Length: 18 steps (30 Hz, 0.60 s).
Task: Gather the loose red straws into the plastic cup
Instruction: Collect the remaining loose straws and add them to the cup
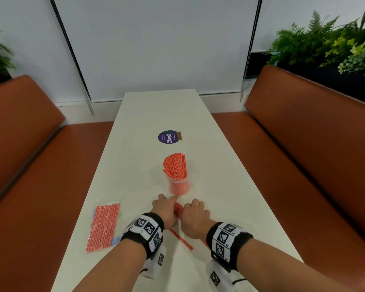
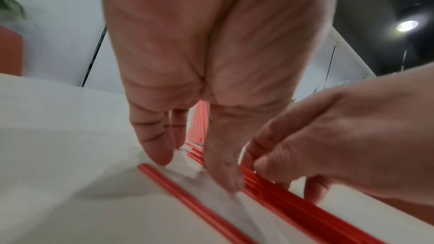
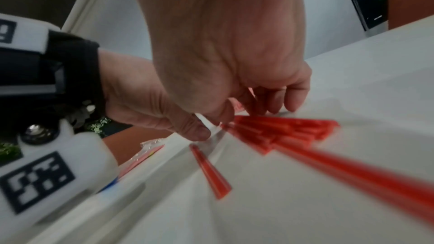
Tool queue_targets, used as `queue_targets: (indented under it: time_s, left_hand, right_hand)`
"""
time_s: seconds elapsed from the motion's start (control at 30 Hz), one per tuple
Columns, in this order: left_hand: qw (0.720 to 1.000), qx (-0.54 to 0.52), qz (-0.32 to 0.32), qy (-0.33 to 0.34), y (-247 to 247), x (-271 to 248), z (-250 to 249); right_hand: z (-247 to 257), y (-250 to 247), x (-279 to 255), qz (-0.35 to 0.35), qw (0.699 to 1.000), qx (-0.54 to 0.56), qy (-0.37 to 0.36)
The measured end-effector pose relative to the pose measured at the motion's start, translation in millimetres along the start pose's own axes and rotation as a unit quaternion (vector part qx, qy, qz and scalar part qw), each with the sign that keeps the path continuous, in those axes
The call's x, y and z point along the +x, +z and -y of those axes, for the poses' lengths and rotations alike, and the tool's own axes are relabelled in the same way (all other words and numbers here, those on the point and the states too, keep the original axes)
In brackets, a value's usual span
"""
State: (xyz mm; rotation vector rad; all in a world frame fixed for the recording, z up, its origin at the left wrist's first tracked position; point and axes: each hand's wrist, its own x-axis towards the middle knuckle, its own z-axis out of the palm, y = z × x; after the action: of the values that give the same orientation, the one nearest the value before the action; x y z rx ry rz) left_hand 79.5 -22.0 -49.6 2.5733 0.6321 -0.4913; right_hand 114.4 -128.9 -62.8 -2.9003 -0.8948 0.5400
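From your head camera, your left hand [image 1: 165, 211] and right hand [image 1: 195, 216] sit side by side on the white table [image 1: 139, 161], knuckles up, with a small bunch of loose red straws [image 1: 178, 209] lying between them. Your left forefinger reaches out toward 1 o'clock, close to the foot of the plastic cup [image 1: 179, 186], which stands at 12 o'clock from your hands and is already packed with upright red straws [image 1: 175, 166]. One stray straw [image 1: 180, 239] lies on the table at 6 o'clock from your hands, between your wrists. A clear bag of straws [image 1: 103, 224] lies flat at 9 o'clock, and a round purple sticker [image 1: 167, 137] sits beyond the cup.

From your left wrist camera, your left fingers [image 2: 155, 142] point down with their tips on the table, fairly straight (nothing is gripped). The single straw [image 2: 187, 199] runs just beside them, and the right hand's fingers [image 2: 265, 147] curl over the bunch [image 2: 293, 203] at 3 o'clock.

From your right wrist camera (rather blurred), your right fingers [image 3: 277, 99] bend down onto the far end of the bunch [image 3: 281, 131]; whether they truly pinch it I cannot tell. The left hand's thumb [image 3: 187, 127] comes in from 9 o'clock.
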Motion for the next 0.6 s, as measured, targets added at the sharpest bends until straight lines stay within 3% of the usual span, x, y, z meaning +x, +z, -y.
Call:
queue_targets:
  time_s: [0.17,0.3,0.43,0.6]
  left_hand:
    - [0.992,0.121,0.028,0.037,-7,-4,11]
    - [0.984,0.152,0.067,0.059,-4,-2,12]
    - [0.991,0.116,0.022,0.063,-2,1,9]
    - [0.994,0.100,-0.015,0.046,1,3,8]
  right_hand:
    - [-7,-2,-8,0.036,0.999,-0.009,-0.029]
    - [-1,5,-7,0.033,0.996,0.000,-0.081]
    - [0,1,-8,0.013,0.993,-0.024,-0.116]
    - [-6,1,-17,0.021,0.996,-0.035,-0.074]
